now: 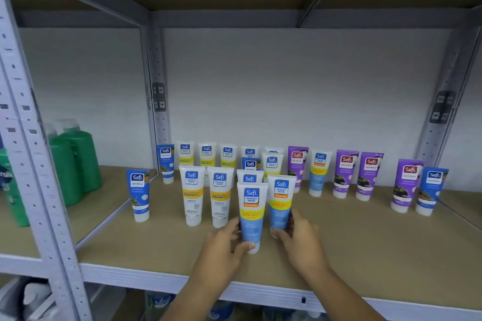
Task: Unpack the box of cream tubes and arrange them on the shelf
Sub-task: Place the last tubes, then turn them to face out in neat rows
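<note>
Several cream tubes stand cap-down on the brown shelf board (352, 247). My left hand (224, 245) grips the lower end of a light blue and white tube (251, 214) standing near the shelf's front. My right hand (300, 237) holds the foot of a matching light blue tube (280, 203) just to its right. Two white and yellow tubes (192, 195) stand to the left of them. Purple tubes (345, 172) and blue tubes (431, 189) stand further right. The box is not in view.
Green bottles (75, 164) fill the neighbouring shelf bay on the left. A grey perforated upright (34, 190) stands at the front left, and the grey front rail (146, 275) runs below my hands. More goods show dimly on the shelf below.
</note>
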`<state>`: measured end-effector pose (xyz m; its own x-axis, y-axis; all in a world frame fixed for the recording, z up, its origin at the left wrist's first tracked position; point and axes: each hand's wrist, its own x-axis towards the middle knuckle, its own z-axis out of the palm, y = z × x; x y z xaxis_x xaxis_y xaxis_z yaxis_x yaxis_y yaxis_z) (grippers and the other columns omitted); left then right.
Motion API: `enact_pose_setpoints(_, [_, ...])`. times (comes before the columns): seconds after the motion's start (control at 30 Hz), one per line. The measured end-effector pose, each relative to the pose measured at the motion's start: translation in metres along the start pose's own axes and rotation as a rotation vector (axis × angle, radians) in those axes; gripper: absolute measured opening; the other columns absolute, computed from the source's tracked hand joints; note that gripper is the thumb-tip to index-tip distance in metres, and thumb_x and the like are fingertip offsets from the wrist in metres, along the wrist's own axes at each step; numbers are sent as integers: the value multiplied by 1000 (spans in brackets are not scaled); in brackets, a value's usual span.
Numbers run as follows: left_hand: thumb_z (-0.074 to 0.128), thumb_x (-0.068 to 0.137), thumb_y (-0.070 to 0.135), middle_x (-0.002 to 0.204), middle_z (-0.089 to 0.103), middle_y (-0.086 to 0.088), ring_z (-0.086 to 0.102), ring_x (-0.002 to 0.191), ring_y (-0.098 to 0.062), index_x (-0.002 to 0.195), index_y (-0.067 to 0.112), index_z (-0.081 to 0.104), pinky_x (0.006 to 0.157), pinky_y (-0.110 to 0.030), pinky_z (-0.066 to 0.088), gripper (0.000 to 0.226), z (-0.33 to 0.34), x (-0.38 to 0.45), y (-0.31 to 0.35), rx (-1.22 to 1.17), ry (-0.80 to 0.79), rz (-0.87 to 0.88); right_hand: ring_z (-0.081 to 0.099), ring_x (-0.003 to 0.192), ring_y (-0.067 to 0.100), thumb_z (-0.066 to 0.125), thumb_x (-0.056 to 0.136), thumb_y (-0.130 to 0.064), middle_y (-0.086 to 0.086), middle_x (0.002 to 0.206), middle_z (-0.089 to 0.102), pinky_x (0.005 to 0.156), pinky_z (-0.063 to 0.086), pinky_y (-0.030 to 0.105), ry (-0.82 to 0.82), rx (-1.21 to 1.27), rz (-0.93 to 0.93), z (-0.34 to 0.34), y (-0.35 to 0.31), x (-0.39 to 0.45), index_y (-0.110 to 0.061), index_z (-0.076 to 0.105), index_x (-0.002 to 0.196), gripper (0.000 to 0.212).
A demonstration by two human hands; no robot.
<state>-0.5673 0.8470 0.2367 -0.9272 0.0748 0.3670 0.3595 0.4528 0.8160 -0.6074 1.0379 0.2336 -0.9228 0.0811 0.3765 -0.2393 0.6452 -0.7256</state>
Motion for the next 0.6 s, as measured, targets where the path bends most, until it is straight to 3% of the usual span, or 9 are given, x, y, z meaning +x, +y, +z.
enact_pose_setpoints(0.27, [75, 86, 12, 103, 69, 29, 65, 100, 12, 118, 40, 57, 89, -10, 50, 47, 2, 0, -4, -20, 14, 14, 66, 97, 14, 79, 79, -19, -3, 109, 70, 85, 54, 31, 16, -10, 3, 8, 1, 10, -20, 58, 113, 40])
enact_pose_setpoints(0.47, [73, 87, 11, 106, 71, 26, 65, 102, 10, 119, 37, 59, 90, -13, 51, 44, 2, -1, -5, -43, 19, 28, 66, 96, 13, 79, 79, -20, -2, 108, 70, 85, 55, 31, 18, -10, 7, 8, 1, 12, -19, 58, 112, 40])
enact_pose_setpoints(0.6, [73, 87, 11, 102, 70, 33, 65, 100, 11, 112, 47, 56, 88, -10, 50, 47, 2, -2, -3, -39, 19, 35, 67, 95, 10, 81, 77, -19, -4, 107, 71, 85, 56, 31, 15, 29, 6, 7, 2, 11, -20, 59, 113, 41])
